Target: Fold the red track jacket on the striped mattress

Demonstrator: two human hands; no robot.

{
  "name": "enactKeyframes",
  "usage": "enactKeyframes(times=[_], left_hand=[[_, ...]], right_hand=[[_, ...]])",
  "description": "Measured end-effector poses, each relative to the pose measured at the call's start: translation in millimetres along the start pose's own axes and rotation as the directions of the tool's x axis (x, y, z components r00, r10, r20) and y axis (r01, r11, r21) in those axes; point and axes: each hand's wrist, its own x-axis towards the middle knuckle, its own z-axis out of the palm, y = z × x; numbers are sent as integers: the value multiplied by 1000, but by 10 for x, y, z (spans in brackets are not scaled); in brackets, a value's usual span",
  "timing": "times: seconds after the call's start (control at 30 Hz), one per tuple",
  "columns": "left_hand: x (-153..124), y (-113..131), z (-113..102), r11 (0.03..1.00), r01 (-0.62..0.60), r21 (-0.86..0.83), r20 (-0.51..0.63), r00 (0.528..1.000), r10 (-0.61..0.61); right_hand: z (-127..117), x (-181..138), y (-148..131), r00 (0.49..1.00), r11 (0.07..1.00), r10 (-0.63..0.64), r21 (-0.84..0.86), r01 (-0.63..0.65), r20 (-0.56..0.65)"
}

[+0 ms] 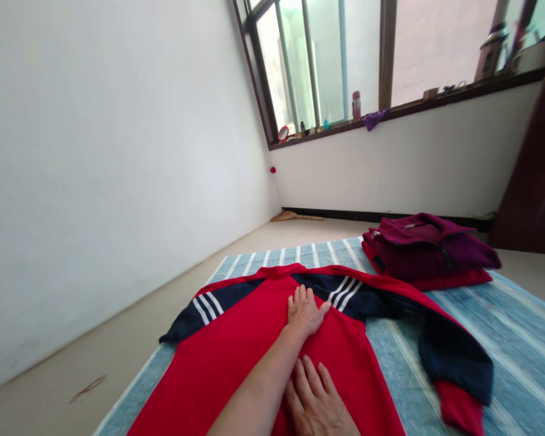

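Note:
A red jacket (236, 357) with navy shoulder panels and white stripes lies spread over a blue striped sheet (409, 363). My left hand (306, 312) rests palm down on its upper part, just below the collar, fingers stretched out. Closer to me, my right hand (318, 399) lies flat on the red cloth beside my left forearm. The right-hand sleeve (454, 351) reaches out over the sheet and bends toward me, ending in a red cuff. On the left side, the sleeve's far end does not show. The jacket's lower edge is out of view.
Folded maroon and red clothes (429, 248) are stacked at the sheet's back right. A wooden-handled brush or broom (295, 215) lies by the far wall. Bottles and a small mirror (283, 133) stand on the windowsill. A thin reddish loop (88, 389) lies on the floor at left.

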Motion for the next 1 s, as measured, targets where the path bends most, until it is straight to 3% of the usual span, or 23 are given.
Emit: enactKeyframes(times=[0.2, 0.4, 0.73, 0.83, 1.0], left_hand=[[155, -157, -8, 993, 114, 33, -152, 983, -108], [246, -253, 101, 991, 131, 36, -118, 985, -126], [246, -269, 62, 993, 101, 64, -104, 990, -94], [227, -248, 82, 995, 62, 83, -153, 987, -49], [287, -231, 94, 989, -119, 91, -152, 980, 132]], right_hand=[[-2, -20, -18, 1000, 1000, -11, 13, 11, -20], [-96, -19, -53, 1000, 1000, 7, 21, -7, 11], [-140, -17, -63, 999, 999, 18, 38, -19, 39], [-134, -10, -61, 999, 999, 8, 36, -10, 38], [-95, 9, -71, 999, 1000, 22, 5, -22, 35]])
